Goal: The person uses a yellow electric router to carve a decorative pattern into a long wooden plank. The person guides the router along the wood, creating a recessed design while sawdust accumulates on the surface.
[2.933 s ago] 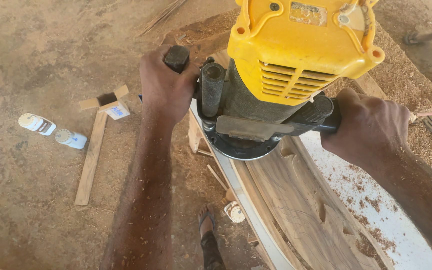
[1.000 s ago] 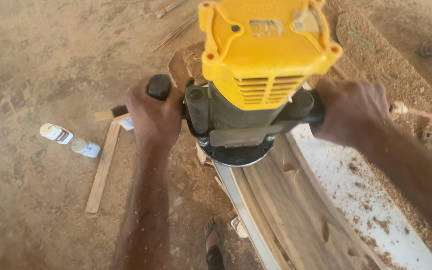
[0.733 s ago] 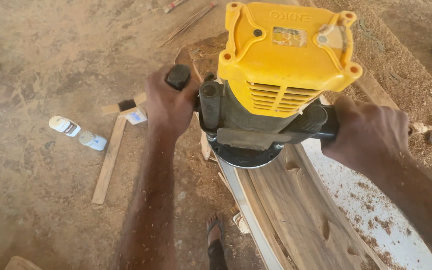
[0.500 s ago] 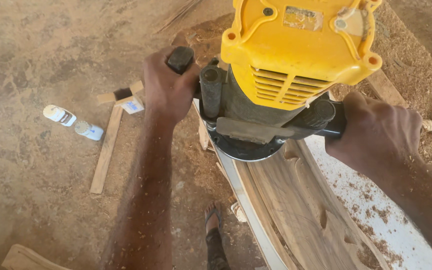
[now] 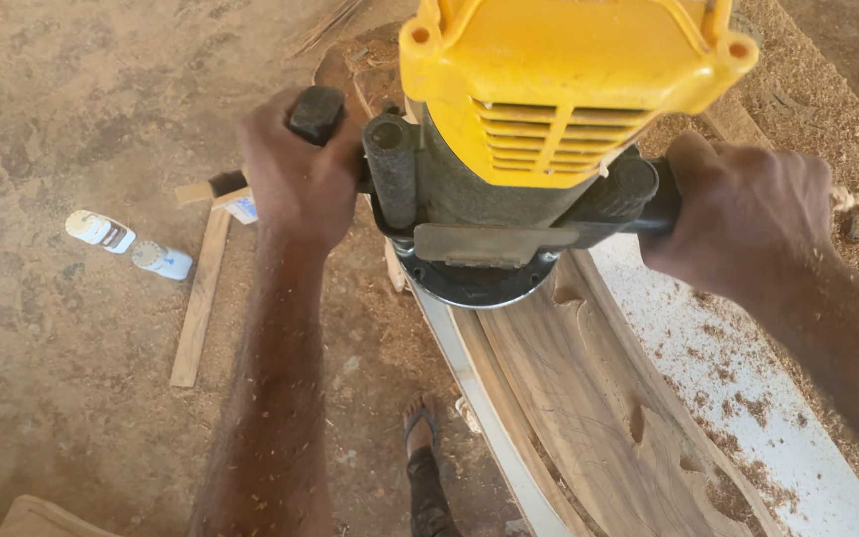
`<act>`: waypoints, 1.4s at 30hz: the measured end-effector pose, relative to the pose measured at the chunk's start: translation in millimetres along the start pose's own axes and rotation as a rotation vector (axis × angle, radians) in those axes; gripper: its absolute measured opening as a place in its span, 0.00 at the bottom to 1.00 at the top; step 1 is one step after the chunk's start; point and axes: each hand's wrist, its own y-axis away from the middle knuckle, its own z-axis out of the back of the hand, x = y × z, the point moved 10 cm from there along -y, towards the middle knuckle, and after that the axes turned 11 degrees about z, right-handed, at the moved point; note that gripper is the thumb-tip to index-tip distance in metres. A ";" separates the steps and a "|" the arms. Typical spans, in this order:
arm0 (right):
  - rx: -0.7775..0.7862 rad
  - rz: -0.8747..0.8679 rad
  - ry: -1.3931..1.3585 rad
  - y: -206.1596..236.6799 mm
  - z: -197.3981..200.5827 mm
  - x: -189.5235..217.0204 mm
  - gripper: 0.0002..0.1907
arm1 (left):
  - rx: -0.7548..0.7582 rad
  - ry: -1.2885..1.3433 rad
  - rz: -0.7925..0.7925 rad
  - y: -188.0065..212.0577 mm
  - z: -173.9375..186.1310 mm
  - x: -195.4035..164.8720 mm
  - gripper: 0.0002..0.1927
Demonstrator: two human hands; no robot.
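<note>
While the left hand (image 5: 295, 184) and right hand (image 5: 743, 214) each clench a side handle of the yellow router (image 5: 539, 129), its round base sits on the curved wooden workpiece (image 5: 589, 398) at centre; level, even pressure would likely keep the cut true.

Bright, even daylight; soft shadows, sharp focus, slight edge distortion.

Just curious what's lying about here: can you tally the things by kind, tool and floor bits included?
Router: 1
Carved plank: 1
Bottles: 2
Wood strip: 1
Sandal: 1
Total: 6
</note>
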 end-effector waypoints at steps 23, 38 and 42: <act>-0.069 0.121 0.132 -34.5 1.5 -1.1 0.10 | -0.066 -0.191 0.233 -3.2 6.9 33.0 0.21; -0.097 0.162 0.099 -46.1 3.8 2.7 0.09 | -0.100 -0.163 0.197 -1.4 18.1 25.0 0.14; -0.162 0.191 0.063 -49.0 2.6 5.0 0.11 | -0.126 -0.096 0.191 0.1 22.2 26.9 0.11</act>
